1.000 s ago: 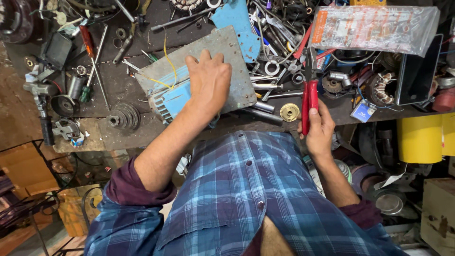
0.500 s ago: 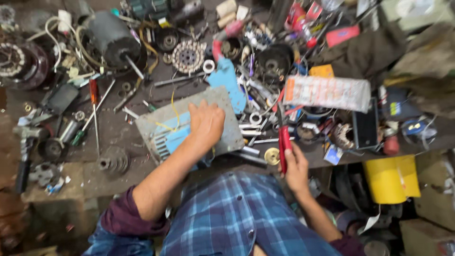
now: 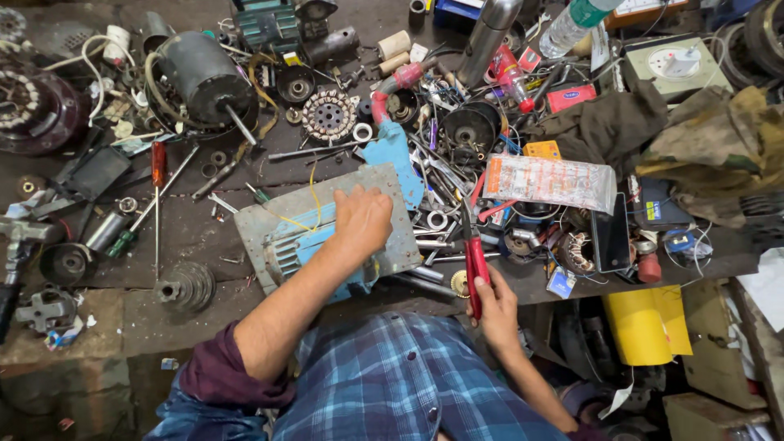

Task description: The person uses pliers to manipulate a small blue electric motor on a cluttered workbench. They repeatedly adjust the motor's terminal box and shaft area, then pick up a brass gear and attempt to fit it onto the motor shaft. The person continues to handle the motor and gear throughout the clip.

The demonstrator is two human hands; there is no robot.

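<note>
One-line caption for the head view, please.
Left hand pressed flat on a grey metal plate; right hand grips red-handled pliers at a cluttered workbench.

A motor repair workshop: a grimy bench (image 3: 204, 237) strewn with motors (image 3: 200, 77), stators (image 3: 329, 114), screwdrivers (image 3: 158, 167) and spanners (image 3: 441, 167)

One grey motor (image 3: 202, 77), one phone (image 3: 611, 233), one red-handled pliers (image 3: 474, 261) (small parts uncountable).
</note>
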